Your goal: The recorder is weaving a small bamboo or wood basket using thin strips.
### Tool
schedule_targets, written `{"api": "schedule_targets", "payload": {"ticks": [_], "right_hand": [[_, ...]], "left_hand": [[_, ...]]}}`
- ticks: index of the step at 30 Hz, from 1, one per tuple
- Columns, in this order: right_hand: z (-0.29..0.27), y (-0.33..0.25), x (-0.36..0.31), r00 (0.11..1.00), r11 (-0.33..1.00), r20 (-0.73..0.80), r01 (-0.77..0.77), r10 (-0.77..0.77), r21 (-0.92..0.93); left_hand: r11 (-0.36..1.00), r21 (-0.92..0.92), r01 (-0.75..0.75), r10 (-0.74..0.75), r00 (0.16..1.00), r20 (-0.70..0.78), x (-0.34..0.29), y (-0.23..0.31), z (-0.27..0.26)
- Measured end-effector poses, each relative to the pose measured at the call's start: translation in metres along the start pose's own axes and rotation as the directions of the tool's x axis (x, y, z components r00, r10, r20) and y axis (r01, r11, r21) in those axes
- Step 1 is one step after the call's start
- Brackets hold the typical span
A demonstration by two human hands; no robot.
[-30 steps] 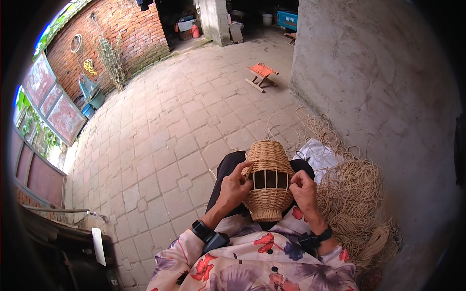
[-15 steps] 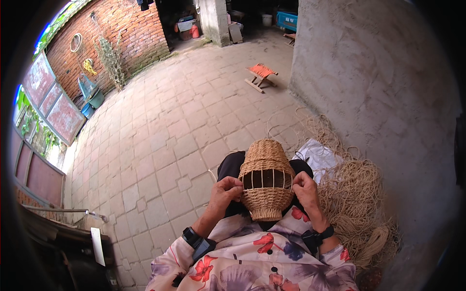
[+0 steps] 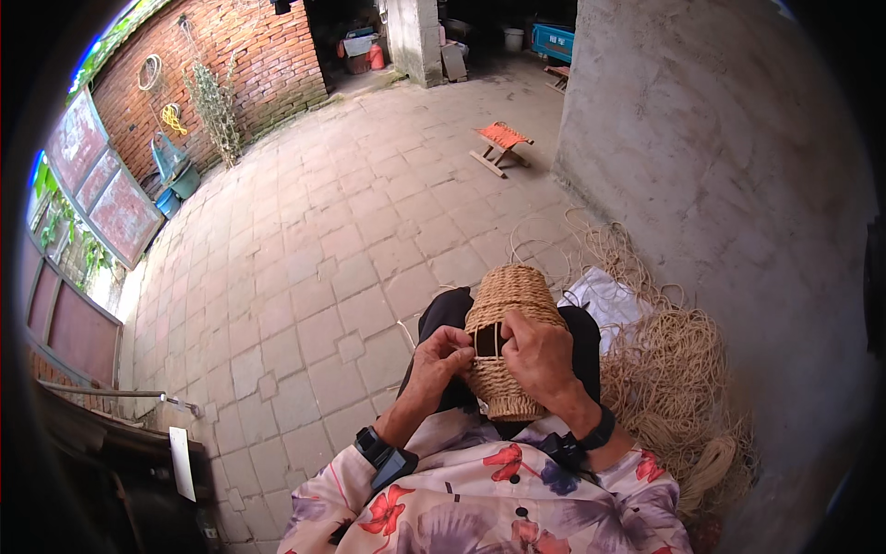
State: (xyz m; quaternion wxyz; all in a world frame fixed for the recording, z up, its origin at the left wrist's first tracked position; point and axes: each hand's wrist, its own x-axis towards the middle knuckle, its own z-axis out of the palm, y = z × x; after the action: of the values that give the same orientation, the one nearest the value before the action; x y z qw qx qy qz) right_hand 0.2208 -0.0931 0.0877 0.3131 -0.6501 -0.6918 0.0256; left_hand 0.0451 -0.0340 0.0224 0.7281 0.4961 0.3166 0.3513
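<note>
A woven tan basket [image 3: 510, 286], narrow at its near end, lies in my lap between my dark-clad knees. Around its middle runs an unwoven gap, where thin upright ribs cross a dark interior. My left hand [image 3: 436, 365] pinches at the left edge of this gap, thumb and forefinger together. Over the basket's right half lies my right hand [image 3: 543, 362], its fingers curled at the ribs and covering that end of the gap. The right fingertips are partly hidden, so any strand in them cannot be made out.
A heap of loose tan cord [image 3: 678, 369] lies on my right beside a white sheet [image 3: 604, 300], next to a grey plastered wall [image 3: 711, 138]. Ahead on the paving stands a small orange-topped folding stool [image 3: 503, 138]. A metal gate [image 3: 101, 175] is at the left.
My right hand has moved left from the basket's right edge onto its front, now covering part of the gap. The left hand stays at the gap's left edge.
</note>
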Motion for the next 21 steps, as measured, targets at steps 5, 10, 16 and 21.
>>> {"api": "schedule_targets", "payload": {"ticks": [5,10,16,21], "right_hand": [[-0.013,0.023,-0.019,0.958,0.966,-0.159,-0.220,0.240,0.134],[-0.015,0.049,-0.041,0.907,0.892,-0.214,-0.273,0.364,0.360],[-0.013,0.042,-0.048,0.892,0.871,-0.215,-0.294,0.398,0.395],[-0.011,0.044,-0.054,0.871,0.864,-0.263,-0.286,0.414,0.414]], "left_hand": [[0.996,-0.085,-0.030,0.004,0.957,-0.291,-0.003,0.004,0.001],[0.961,0.130,0.243,-0.225,0.964,-0.142,-0.014,-0.008,-0.007],[0.899,0.245,0.363,-0.376,0.927,0.007,0.003,-0.007,-0.003],[0.908,0.213,0.361,-0.386,0.918,0.087,0.025,-0.008,-0.006]]}}
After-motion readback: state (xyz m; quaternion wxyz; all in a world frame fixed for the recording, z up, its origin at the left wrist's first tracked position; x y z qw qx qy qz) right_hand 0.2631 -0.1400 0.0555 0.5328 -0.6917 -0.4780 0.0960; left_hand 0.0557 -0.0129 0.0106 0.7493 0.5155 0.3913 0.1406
